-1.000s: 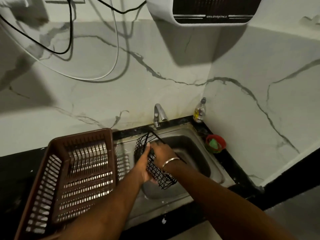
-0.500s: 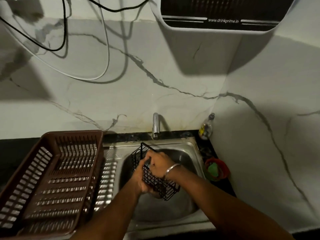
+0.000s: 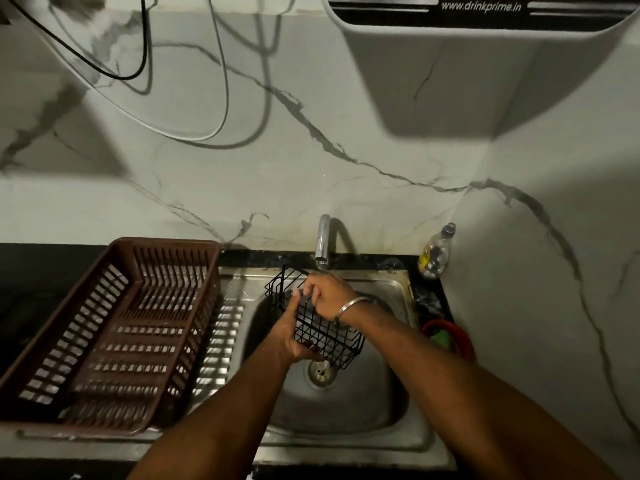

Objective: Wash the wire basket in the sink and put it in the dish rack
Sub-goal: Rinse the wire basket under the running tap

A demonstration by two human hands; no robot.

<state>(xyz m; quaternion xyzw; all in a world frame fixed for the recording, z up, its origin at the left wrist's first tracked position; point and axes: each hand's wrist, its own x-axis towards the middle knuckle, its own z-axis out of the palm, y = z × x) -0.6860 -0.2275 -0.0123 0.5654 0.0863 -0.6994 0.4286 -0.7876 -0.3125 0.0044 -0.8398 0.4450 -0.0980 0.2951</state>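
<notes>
A black wire basket (image 3: 323, 332) hangs tilted over the steel sink (image 3: 346, 403), just below the tap (image 3: 323, 242). My left hand (image 3: 289, 336) cups it from underneath on its left side, fingers curled round the lower wires. My right hand (image 3: 325, 292), with a metal bangle on the wrist, grips the basket's upper rim from above. No water is seen running from the tap. The brown plastic dish rack (image 3: 114, 327) stands on the drainboard to the left of the bowl and holds nothing.
A small clear bottle (image 3: 435, 252) stands in the back right corner. A red bowl with a green scrubber (image 3: 448, 337) sits right of the sink. Cables (image 3: 145, 64) hang on the marble wall, and a water purifier (image 3: 485, 15) is mounted above.
My view has swung to face the sink squarely and closer. Both hands keep hold of the basket, which stays over the bowl under the tap.
</notes>
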